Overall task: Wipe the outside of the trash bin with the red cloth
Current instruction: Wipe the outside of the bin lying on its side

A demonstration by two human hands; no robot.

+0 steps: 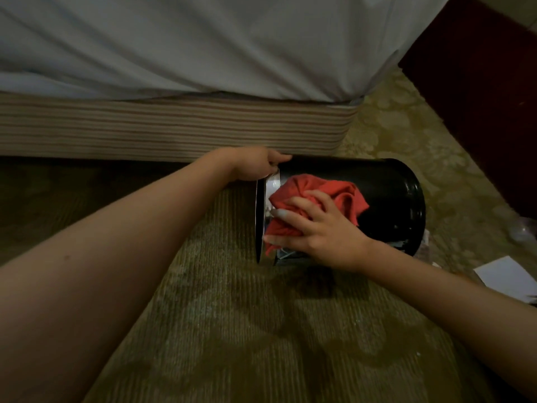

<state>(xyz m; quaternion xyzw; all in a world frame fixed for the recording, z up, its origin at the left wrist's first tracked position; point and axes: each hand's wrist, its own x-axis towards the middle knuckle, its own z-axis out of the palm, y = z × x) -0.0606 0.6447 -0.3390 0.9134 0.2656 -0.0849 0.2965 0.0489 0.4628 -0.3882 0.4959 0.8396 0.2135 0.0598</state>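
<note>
A glossy black trash bin (389, 196) lies on its side on the carpet, its silver-rimmed mouth facing left and its base to the right. My left hand (255, 165) grips the top of that rim. The red cloth (334, 193) is bunched against the bin's upper side. My right hand (316, 228) presses down on the cloth near the rim, fingers spread over it and pointing left.
A bed with a white sheet (203, 45) and a striped base (174, 129) runs just behind the bin. Dark red furniture (479, 82) stands at the right. White paper (505, 276) and clear plastic litter (523, 228) lie on the patterned carpet to the right.
</note>
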